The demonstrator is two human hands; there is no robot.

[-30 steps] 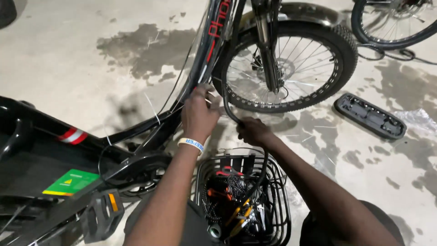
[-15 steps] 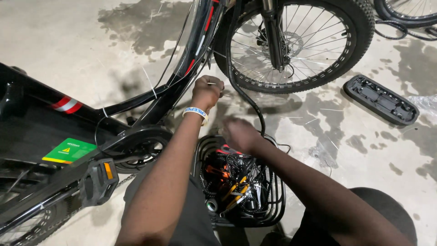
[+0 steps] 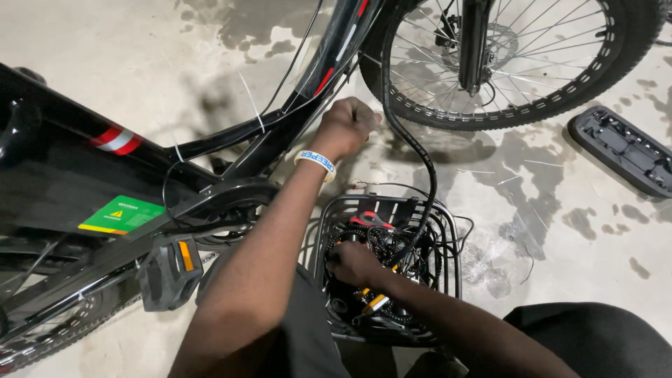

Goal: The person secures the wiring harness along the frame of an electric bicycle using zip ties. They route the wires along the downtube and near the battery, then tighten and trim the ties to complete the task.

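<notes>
Two bare hands work beside a black electric bicycle (image 3: 84, 175) standing on a stained concrete floor (image 3: 546, 238). The left hand (image 3: 346, 126), a pale wristband (image 3: 315, 161) on its wrist, is closed in a fist against the bicycle's down tube (image 3: 336, 49), just where a black ribbed cable (image 3: 413, 147) runs past; whether the fist grips the cable or thinner wires cannot be told from this angle. The cable curves down from the frame into a black wire basket (image 3: 448, 231) set on the floor near the person's knees. The right hand (image 3: 353, 264) reaches inside that basket with fingers curled among its contents, which include red-handled pliers (image 3: 369, 221), yellow-tipped tools and coiled wires; what the fingers hold, if anything, is hidden. Behind the hands stands the front wheel (image 3: 518, 63) with its fat tyre, spokes and disc brake. A black flat pedal (image 3: 168, 273) with an orange reflector hangs at lower left, and a long black plastic cover (image 3: 623, 150) lies apart on the floor at right.
</notes>
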